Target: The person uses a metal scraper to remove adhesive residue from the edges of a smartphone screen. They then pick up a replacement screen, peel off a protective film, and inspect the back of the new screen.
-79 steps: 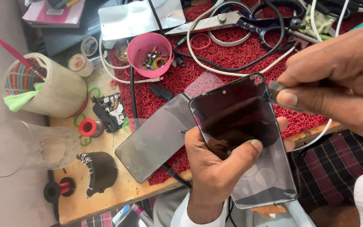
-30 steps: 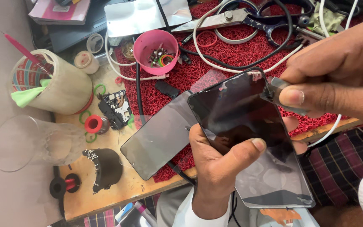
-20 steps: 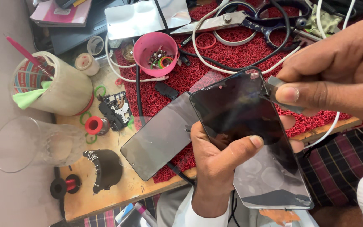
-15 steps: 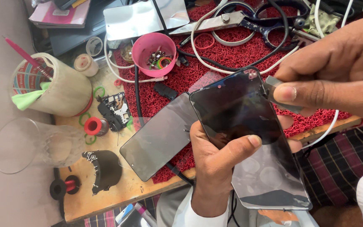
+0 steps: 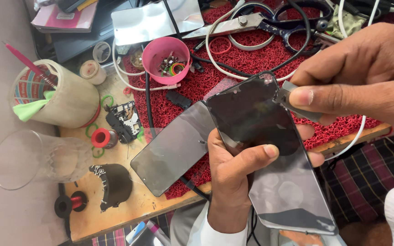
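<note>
My left hand grips a black phone screen panel from below, thumb across its glass. A glossy film sheet hangs down from the panel's lower end. My right hand pinches a thin grey metal blade against the panel's upper right edge. A second dark screen panel lies flat on the red mat, just left of my left hand.
A pink bowl of small parts, scissors, white and black cables and a shiny sheet lie at the back. On the left are a tape-wrapped cup, an empty glass, tape rolls and a small black part on the wooden board.
The held panel has tilted slightly and shifted a little. My right hand keeps the blade at the panel's top right edge. The items on the mat have not moved.
</note>
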